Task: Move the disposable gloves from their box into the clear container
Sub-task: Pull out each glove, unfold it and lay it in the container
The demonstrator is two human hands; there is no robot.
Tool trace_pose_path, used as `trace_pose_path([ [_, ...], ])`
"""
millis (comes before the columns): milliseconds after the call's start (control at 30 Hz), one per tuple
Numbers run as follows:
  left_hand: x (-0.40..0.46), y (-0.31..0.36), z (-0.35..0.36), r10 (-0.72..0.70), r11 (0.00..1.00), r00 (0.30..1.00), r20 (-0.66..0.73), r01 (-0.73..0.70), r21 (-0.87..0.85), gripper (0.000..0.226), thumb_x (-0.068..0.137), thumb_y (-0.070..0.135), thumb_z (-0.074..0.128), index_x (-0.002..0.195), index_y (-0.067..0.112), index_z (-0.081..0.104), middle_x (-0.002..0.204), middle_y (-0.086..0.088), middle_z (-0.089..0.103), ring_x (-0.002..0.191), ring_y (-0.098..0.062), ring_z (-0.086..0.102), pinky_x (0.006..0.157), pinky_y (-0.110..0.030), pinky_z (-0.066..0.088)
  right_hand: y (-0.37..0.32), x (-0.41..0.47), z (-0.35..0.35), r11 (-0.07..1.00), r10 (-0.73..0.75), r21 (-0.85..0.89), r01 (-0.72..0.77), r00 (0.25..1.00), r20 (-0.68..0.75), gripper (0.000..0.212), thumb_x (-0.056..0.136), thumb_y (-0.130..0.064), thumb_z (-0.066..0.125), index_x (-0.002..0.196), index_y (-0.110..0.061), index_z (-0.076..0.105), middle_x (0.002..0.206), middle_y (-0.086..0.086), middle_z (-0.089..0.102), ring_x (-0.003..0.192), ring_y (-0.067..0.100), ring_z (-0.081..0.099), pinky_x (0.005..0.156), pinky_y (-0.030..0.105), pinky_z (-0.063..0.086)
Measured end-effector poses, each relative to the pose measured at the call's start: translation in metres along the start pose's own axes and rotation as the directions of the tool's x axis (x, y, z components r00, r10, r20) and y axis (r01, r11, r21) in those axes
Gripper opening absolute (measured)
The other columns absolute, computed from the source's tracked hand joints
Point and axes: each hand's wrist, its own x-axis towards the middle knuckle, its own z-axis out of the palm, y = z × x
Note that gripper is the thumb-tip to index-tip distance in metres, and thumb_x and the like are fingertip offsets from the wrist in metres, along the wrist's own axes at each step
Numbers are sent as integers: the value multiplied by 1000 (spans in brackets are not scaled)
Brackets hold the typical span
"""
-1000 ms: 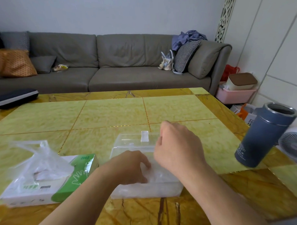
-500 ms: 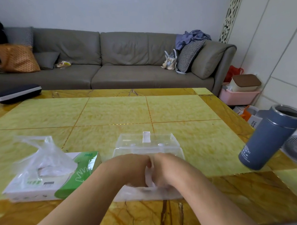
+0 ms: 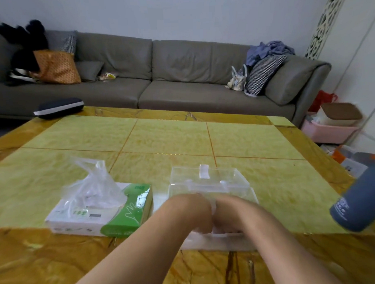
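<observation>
Head camera view, looking down over a yellow and green marble-patterned table (image 3: pixel 182 137) in a living room. Near the middle of the table sits the clear container (image 3: pixel 211 183), a see-through plastic box whose long axis runs near to far, with its lid (image 3: pixel 204 173) tipped back at the far end. Both forearms reach into it from the near edge. The left hand (image 3: pixel 197 213) and right hand (image 3: pixel 229 217) are side by side, touching or almost touching, pushed down into the container's near half on a thin layer of clear film — the disposable gloves (image 3: pixel 214 206) already inside. The fingers are bent down out of sight, so whether each hand is gripping the film or only pressing it cannot be told.

Just left of the container, apart from it, lies the glove box (image 3: pixel 104 215), white with a green end. It lies flat, its long axis running left to right, the green end pointing toward the container. A crumpled tuft of clear gloves (image 3: pixel 96 183) stands up out of its top opening.

At the right edge, a dark blue tumbler (image 3: pixel 358 201) is partly cut off by the frame. A dark case (image 3: pixel 59 108) rests on the far left corner of the table. Beyond the table stands a grey sofa (image 3: pixel 180 78) with cushions and clothing on it.
</observation>
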Motion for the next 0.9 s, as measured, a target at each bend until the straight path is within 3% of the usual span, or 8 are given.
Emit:
trace_pose_path([
  [133,5,1,3,-70,997,997,-15,70,-38,32,98,21,62,129,14,57,103,-4,54,103,-27,60,94,-38,52,-2,-4,-5,996,74,-51,-71,996,49,31,93,-23,70,67,-25,54,72,-2,52,84,25,52,79,33,43],
  [200,5,-1,5,-98,995,995,-23,97,-38,17,97,25,65,110,16,57,101,-1,55,97,-25,57,89,-36,50,1,-12,-9,993,85,-77,-90,994,-65,23,90,-20,71,70,-19,59,73,1,58,76,24,58,68,29,45],
  [400,11,-4,8,-104,994,992,-70,100,-54,22,100,30,63,86,15,54,85,0,56,89,-23,58,80,-35,49,0,-34,-13,995,75,-37,-90,954,-290,3,89,-12,65,89,-15,66,83,3,62,73,21,65,54,27,45],
  [500,-2,-6,8,-118,987,982,-149,99,-130,8,103,17,54,96,14,57,87,-1,53,87,-24,56,77,-33,46,-4,-43,-17,994,64,-60,-87,947,-315,40,92,-12,63,130,-20,64,83,1,55,63,18,55,51,27,41],
  [600,-23,-13,6,-101,979,951,-292,44,-197,15,96,2,48,85,13,46,85,-2,48,76,-24,53,67,-31,44,-9,-56,-18,992,34,-101,-73,938,-346,56,90,-10,60,144,-25,59,80,0,51,61,19,52,52,27,40],
  [733,-44,-31,13,-73,951,773,-630,-137,-278,12,94,8,48,89,15,55,88,0,54,69,-21,55,55,-37,49,-15,-75,-19,995,-22,-94,-30,866,-500,16,88,-8,47,86,-14,61,78,1,56,66,21,57,54,29,43],
  [800,-55,-45,18,-105,928,618,-780,-222,-300,11,95,16,50,97,20,60,89,7,58,74,-18,59,61,-41,54,-21,-81,-19,998,-36,-68,-2,835,-549,17,91,-11,45,77,-16,52,78,1,56,68,21,56,57,31,43],
  [900,-79,-74,19,-269,879,401,-875,-269,-394,16,93,13,59,104,24,61,97,12,59,83,-7,57,67,-24,50,-28,-81,-15,996,-72,-83,24,757,-650,22,93,-17,43,71,-20,45,75,-1,56,68,22,57,51,30,35],
])
